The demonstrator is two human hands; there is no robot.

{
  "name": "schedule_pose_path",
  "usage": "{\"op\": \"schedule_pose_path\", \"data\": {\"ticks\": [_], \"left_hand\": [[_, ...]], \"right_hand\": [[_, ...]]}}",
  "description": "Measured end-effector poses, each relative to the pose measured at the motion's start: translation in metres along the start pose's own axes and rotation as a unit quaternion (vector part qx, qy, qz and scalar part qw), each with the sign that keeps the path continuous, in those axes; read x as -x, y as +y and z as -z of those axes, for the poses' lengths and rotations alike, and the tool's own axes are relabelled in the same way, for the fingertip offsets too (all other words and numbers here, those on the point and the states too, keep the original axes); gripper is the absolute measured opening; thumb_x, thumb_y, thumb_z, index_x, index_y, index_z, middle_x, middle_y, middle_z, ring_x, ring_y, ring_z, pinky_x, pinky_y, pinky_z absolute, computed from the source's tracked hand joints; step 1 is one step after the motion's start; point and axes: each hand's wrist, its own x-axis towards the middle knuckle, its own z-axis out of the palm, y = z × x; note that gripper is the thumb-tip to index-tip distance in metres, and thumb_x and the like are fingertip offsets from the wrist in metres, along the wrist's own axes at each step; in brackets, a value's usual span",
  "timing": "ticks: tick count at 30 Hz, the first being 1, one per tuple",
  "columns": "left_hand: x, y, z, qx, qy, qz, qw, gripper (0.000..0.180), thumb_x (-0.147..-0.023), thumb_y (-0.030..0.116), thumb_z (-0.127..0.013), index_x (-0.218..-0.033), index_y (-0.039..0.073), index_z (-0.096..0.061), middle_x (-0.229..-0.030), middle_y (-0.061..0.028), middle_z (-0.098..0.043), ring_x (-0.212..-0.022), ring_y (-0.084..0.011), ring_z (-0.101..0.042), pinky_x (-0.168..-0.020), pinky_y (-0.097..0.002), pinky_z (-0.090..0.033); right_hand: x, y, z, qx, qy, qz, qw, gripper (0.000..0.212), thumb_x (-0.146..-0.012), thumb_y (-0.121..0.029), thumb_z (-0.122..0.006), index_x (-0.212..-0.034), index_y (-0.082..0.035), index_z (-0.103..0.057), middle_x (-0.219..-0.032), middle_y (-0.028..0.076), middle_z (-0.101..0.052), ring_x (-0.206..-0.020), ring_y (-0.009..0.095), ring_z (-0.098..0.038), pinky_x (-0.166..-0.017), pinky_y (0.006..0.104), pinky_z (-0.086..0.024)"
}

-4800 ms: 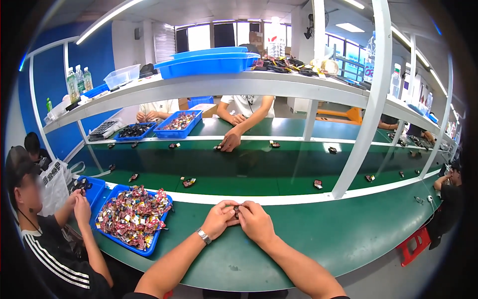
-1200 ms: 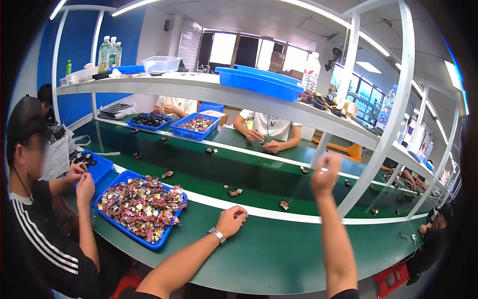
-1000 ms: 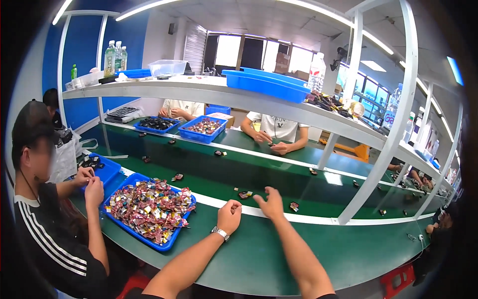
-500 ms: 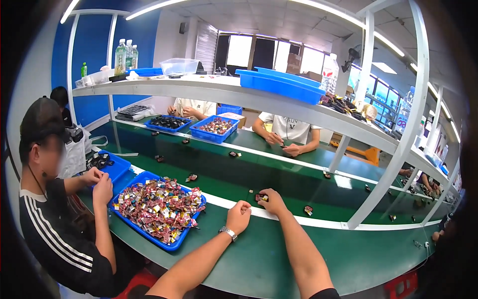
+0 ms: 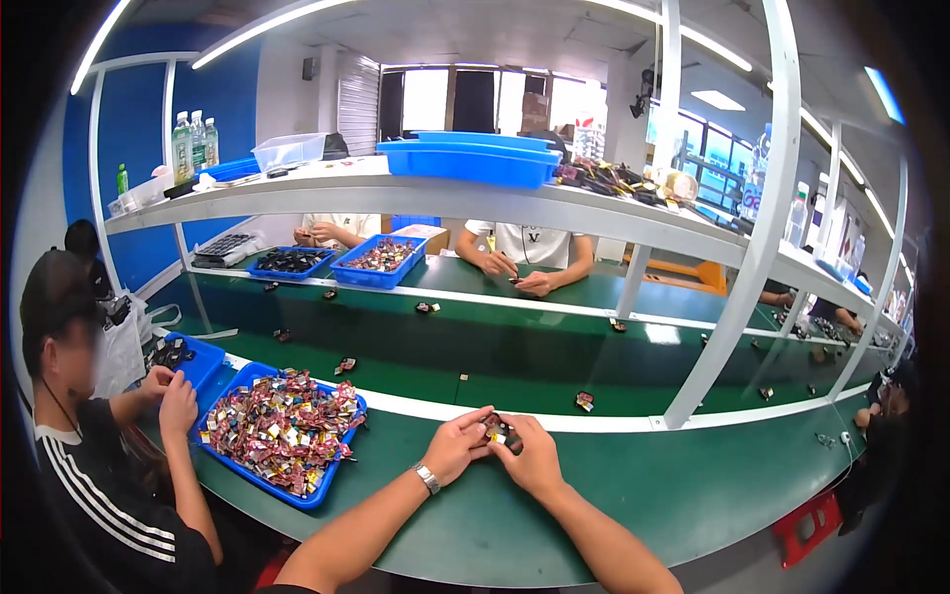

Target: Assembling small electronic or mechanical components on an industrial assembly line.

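In front of me, above the green table, my left hand [image 5: 453,448] and my right hand [image 5: 532,457] hold a small electronic assembly [image 5: 497,433] between their fingers. It looks dark and reddish with a yellow-and-white patch; the fingertips hide part of it. A metal-band watch [image 5: 427,479] is on my left wrist. Left of my hands stands a blue tray [image 5: 319,495], heaped with small reddish assemblies [image 5: 282,428] bearing white and yellow patches. Several similar pieces lie spaced along the dark green belt, among them one [image 5: 344,365] behind the tray and one [image 5: 584,401] to the right.
A white strip [image 5: 614,424] borders the belt, and a slanted white post [image 5: 727,297] rises at the right. Overhead, a shelf [image 5: 327,201] carries blue trays. A co-worker [image 5: 99,475] sits at the left; another person's hands [image 5: 515,275] work across the belt.
My right hand has drawn back from the belt with the assembly and met my left hand, so both now hold it. My view has turned slightly right.
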Motion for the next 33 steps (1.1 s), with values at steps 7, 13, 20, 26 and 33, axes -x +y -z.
{"op": "schedule_pose_path", "data": {"ticks": [7, 13, 20, 26, 33], "left_hand": [[0.0, 0.005, 0.002, -0.038, 0.006, 0.018, 0.999, 0.038, -0.099, 0.01, -0.05, -0.135, 0.0, -0.046, -0.121, -0.0119, -0.059, -0.108, -0.0211, -0.062, -0.095, -0.0395, -0.053], [-0.001, 0.002, 0.002, -0.07, -0.008, 0.045, 0.996, 0.036, -0.099, 0.011, -0.051, -0.133, -0.001, -0.047, -0.12, -0.0117, -0.059, -0.108, -0.0208, -0.061, -0.094, -0.0384, -0.053], [-0.001, 0.003, 0.002, -0.097, 0.001, 0.045, 0.994, 0.034, -0.098, 0.009, -0.049, -0.13, -0.003, -0.048, -0.122, -0.0128, -0.057, -0.11, -0.0225, -0.06, -0.097, -0.0393, -0.053], [0.001, 0.004, 0.003, -0.093, -0.001, 0.042, 0.995, 0.032, -0.098, 0.008, -0.05, -0.128, -0.004, -0.049, -0.121, -0.0135, -0.058, -0.109, -0.0227, -0.061, -0.095, -0.0388, -0.054], [0.0, 0.002, 0.003, -0.116, -0.018, 0.043, 0.992, 0.031, -0.098, 0.007, -0.049, -0.127, -0.004, -0.05, -0.118, -0.0132, -0.059, -0.106, -0.0218, -0.063, -0.092, -0.0359, -0.055]], "right_hand": [[-0.005, 0.013, 0.003, 0.073, 0.048, 0.097, 0.991, 0.024, -0.08, -0.001, -0.067, -0.104, -0.004, -0.067, -0.104, 0.011, -0.065, -0.092, 0.025, -0.065, -0.074, 0.034, -0.054], [-0.003, 0.019, 0.0, 0.061, 0.012, 0.088, 0.994, 0.023, -0.078, -0.008, -0.07, -0.101, -0.008, -0.067, -0.102, 0.005, -0.063, -0.09, 0.024, -0.064, -0.072, 0.0338, -0.055], [-0.001, 0.027, -0.002, 0.086, -0.031, 0.09, 0.992, 0.024, -0.077, -0.008, -0.07, -0.1, -0.01, -0.067, -0.101, 0.002, -0.062, -0.091, 0.022, -0.063, -0.073, 0.0359, -0.055], [-0.006, 0.024, 0.004, 0.093, -0.07, 0.117, 0.986, 0.016, -0.076, -0.007, -0.069, -0.091, -0.009, -0.064, -0.104, 0.004, -0.06, -0.094, 0.024, -0.061, -0.074, 0.0363, -0.055], [-0.009, 0.035, 0.016, 0.062, -0.15, 0.079, 0.984, 0.012, -0.078, -0.01, -0.073, -0.088, -0.009, -0.067, -0.116, 0.006, -0.055, -0.105, 0.024, -0.057, -0.084, 0.0362, -0.052]]}}
